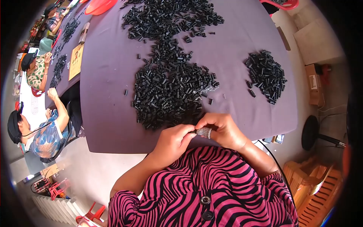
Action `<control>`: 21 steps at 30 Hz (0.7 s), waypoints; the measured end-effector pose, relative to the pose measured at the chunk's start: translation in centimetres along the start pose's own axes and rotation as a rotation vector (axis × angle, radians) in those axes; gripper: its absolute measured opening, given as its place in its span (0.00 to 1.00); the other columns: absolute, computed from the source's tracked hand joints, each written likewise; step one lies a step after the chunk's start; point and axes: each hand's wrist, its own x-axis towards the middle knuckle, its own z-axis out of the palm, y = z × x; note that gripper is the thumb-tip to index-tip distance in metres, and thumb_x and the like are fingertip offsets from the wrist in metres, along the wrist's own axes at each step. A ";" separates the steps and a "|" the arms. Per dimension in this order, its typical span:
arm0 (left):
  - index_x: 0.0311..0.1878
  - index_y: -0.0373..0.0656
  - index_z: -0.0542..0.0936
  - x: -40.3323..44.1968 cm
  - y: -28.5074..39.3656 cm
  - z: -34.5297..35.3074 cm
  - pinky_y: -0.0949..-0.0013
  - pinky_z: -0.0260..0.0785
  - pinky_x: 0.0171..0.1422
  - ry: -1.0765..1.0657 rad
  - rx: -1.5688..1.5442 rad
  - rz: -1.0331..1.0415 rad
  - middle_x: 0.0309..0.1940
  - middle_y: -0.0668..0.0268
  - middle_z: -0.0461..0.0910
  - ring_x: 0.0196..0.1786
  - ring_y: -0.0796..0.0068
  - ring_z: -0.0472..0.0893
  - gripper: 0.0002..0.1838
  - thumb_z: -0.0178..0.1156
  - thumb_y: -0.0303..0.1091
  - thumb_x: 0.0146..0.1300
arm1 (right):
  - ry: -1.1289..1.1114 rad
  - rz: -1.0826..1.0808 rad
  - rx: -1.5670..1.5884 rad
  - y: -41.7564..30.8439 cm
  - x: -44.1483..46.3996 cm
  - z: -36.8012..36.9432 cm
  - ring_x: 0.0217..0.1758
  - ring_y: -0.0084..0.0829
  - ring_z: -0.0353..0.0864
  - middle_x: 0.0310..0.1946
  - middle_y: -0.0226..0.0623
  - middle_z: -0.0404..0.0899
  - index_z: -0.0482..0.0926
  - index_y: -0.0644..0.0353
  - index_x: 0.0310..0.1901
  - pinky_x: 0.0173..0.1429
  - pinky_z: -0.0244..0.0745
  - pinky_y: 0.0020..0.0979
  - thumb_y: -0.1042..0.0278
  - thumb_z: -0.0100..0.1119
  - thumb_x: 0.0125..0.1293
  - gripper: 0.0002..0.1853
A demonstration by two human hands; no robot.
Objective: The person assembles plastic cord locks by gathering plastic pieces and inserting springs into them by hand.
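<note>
My left hand point(172, 143) pinches a small black piece point(193, 131) between thumb and fingertips, at the table's near edge. Close against it, my right hand point(224, 130) is closed, its thumb and fingertips meeting at the other end of the piece. Grey wrapping point(204, 132) covers one right finger. The fingers hide most of the piece. Just beyond my hands lies a big heap of short black tubular parts point(166, 90). Small silvery springs point(210, 89) lie at its right side.
A purple-grey cloth point(113, 94) covers the table. To the right sits a smaller pile of black parts point(266, 75); another heap point(170, 19) spreads farther back. A red basin point(100, 6) stands at the far left. Several people sit at the left, one in a blue patterned shirt point(51, 132).
</note>
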 end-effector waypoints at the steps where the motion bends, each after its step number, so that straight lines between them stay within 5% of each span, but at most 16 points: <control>1: 0.50 0.35 0.84 -0.1 -0.2 0.0 0.62 0.78 0.41 0.007 0.067 0.065 0.40 0.54 0.86 0.35 0.60 0.87 0.09 0.66 0.26 0.70 | 0.012 -0.022 -0.024 -0.1 -0.1 0.2 0.43 0.22 0.84 0.38 0.33 0.86 0.86 0.66 0.45 0.49 0.80 0.28 0.84 0.66 0.68 0.07; 5: 0.49 0.36 0.83 0.1 1.0 -0.7 0.55 0.78 0.43 -0.076 -0.142 -0.210 0.40 0.52 0.86 0.39 0.48 0.86 0.08 0.66 0.27 0.69 | 0.002 0.061 0.106 -0.2 0.1 0.3 0.40 0.20 0.83 0.37 0.31 0.86 0.85 0.66 0.45 0.47 0.80 0.27 0.84 0.65 0.69 0.06; 8: 0.50 0.36 0.83 -0.2 0.3 0.2 0.55 0.78 0.42 0.048 0.070 0.070 0.39 0.52 0.86 0.38 0.49 0.86 0.09 0.65 0.27 0.69 | -0.039 0.150 0.262 -0.2 0.4 0.0 0.39 0.19 0.82 0.37 0.30 0.86 0.84 0.67 0.45 0.45 0.79 0.25 0.83 0.65 0.71 0.05; 11: 0.52 0.35 0.84 -0.3 0.2 0.1 0.66 0.78 0.39 0.062 0.027 0.039 0.37 0.54 0.87 0.36 0.63 0.88 0.11 0.67 0.22 0.68 | -0.042 0.178 0.343 -0.2 0.5 0.2 0.37 0.17 0.82 0.35 0.30 0.86 0.84 0.67 0.44 0.42 0.79 0.22 0.82 0.66 0.70 0.03; 21: 0.50 0.36 0.85 -0.3 0.5 -0.1 0.64 0.79 0.39 0.130 -0.018 0.230 0.36 0.56 0.88 0.35 0.60 0.89 0.11 0.69 0.21 0.64 | -0.106 0.200 0.662 0.6 1.4 0.3 0.27 0.17 0.83 0.31 0.31 0.85 0.79 0.63 0.39 0.31 0.78 0.19 0.73 0.73 0.69 0.09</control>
